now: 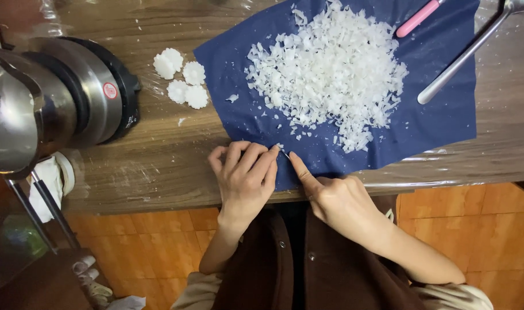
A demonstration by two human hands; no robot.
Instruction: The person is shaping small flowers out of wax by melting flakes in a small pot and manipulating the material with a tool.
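The blue cloth (434, 123) lies flat on the wooden table (158, 155), long axis running 9 to 3 o'clock, with the white flake pile (331, 69) at its centre. At 6 o'clock, the left hand (245, 181) rests palm down, fingers pressed together on the cloth's near edge. The right hand (336, 201) extends its index finger toward 11 o'clock, remaining fingers curled, fingertip just beside a small pin-like object (285, 153).

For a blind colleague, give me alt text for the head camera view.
Two hands, left hand and right hand, pinch the near edge of a blue cloth heaped with white flakes on a wooden table. Four white discs and a steel pot sit left.
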